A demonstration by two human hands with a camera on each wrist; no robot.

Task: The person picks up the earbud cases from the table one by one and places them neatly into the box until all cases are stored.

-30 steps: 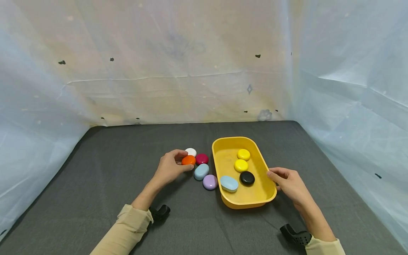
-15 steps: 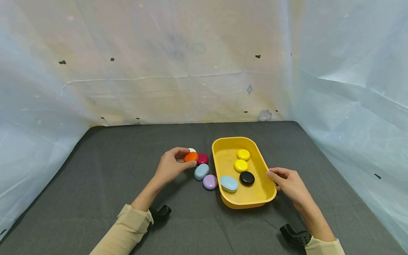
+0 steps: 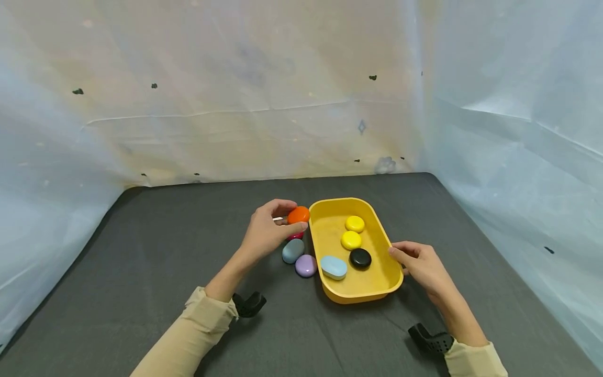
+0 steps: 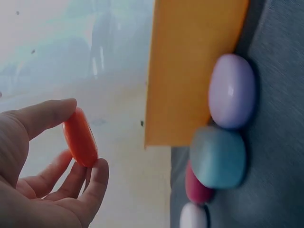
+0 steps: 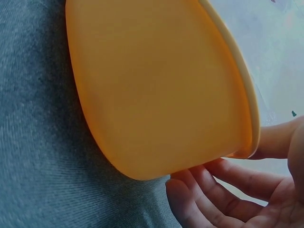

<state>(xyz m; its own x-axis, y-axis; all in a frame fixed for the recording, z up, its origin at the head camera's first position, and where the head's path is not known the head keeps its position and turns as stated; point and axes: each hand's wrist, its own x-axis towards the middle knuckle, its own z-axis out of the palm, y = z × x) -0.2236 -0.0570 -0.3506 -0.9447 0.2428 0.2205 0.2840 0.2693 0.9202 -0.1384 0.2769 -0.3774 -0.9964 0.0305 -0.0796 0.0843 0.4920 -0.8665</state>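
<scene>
My left hand (image 3: 265, 230) pinches a glossy orange pebble (image 3: 299, 214) between thumb and fingertips, raised beside the left rim of a yellow tray (image 3: 330, 298). In the left wrist view the orange pebble (image 4: 80, 137) is off the table. My right hand (image 3: 424, 264) grips the tray's right side, thumb at the rim and fingers against the outer wall, as the right wrist view shows. Inside the tray lie two yellow pebbles (image 3: 350, 240), a black pebble (image 3: 360, 258) and a light blue one (image 3: 333, 267).
On the grey cloth left of the tray sit a lilac pebble (image 3: 305, 266), a grey-blue pebble (image 3: 293, 251), a crimson pebble (image 4: 197, 185) and a white pebble (image 4: 193, 216). The left hand partly hides the last two in the head view. Pale plastic sheeting (image 3: 235, 131) surrounds the table.
My left hand has lifted the orange pebble and carried it right, up to the tray's left rim. My right hand keeps its hold on the tray. The head view has shifted slightly.
</scene>
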